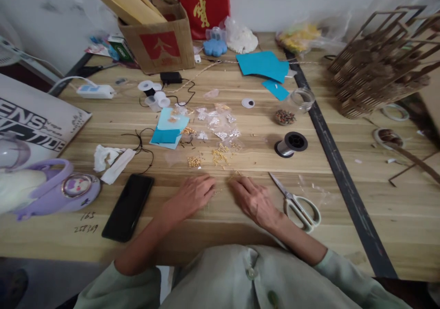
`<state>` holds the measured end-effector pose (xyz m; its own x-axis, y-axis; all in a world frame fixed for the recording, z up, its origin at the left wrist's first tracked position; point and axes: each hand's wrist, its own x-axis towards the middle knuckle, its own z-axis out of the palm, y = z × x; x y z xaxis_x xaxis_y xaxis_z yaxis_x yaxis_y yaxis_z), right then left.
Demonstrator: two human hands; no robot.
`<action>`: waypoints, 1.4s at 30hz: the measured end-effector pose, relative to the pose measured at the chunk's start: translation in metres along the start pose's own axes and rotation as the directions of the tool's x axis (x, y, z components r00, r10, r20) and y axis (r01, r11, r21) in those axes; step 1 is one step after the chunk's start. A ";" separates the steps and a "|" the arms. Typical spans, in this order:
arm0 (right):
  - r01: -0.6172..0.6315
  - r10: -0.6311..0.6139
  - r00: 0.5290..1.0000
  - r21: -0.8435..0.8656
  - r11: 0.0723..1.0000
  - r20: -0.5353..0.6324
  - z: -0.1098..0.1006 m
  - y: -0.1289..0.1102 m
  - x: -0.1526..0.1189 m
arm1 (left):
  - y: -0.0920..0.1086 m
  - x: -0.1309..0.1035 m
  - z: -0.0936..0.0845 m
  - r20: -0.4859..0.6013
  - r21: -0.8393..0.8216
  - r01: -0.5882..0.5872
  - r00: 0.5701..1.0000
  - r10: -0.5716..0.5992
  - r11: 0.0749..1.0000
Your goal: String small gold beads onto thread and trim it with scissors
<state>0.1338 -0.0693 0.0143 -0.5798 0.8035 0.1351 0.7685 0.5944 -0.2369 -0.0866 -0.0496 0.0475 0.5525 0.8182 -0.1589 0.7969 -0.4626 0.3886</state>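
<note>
My left hand (193, 193) rests low over the wooden table (213, 231), its fingers bent and close together. A thin gold strand (216, 192) lies by its fingertips. Across a small gap, my right hand (253, 201) has its fingers curled down, with a fine gold loop (236, 174) at their tips. Whatever either hand pinches is too small to make out. Just beyond the hands are piles of gold beads (194, 162) and small gold pieces (219, 157). White-handled scissors (298, 206) lie to the right of my right hand, blades partly apart.
A black phone (128, 207) and purple bottle (51, 187) are at left. Small bags of silver pieces (215, 120) lie mid-table. On the right are a wire spool (291, 144), a tipped jar of beads (285, 116) and brown wooden baskets (371, 77). A cardboard box (161, 47) stands behind.
</note>
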 end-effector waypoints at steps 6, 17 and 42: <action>0.016 -0.020 0.997 -0.050 0.999 -0.075 0.002 0.010 -0.008 | -0.002 0.001 0.018 -0.175 0.173 -0.224 0.951 0.254 0.959; 0.004 -0.006 0.999 -0.041 0.999 -0.046 0.010 0.015 -0.004 | -0.010 0.002 0.035 -0.256 0.287 -0.306 0.889 0.380 0.908; 0.026 -0.027 0.999 -0.024 0.999 -0.038 0.014 0.015 -0.002 | -0.020 0.006 0.042 -0.278 0.324 -0.335 0.860 0.427 0.885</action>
<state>0.1431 -0.0626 -0.0033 -0.5899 0.7877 0.1779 0.7592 0.6160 -0.2102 -0.0886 -0.0497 0.0011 0.7480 0.6010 0.2816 0.5993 -0.7939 0.1025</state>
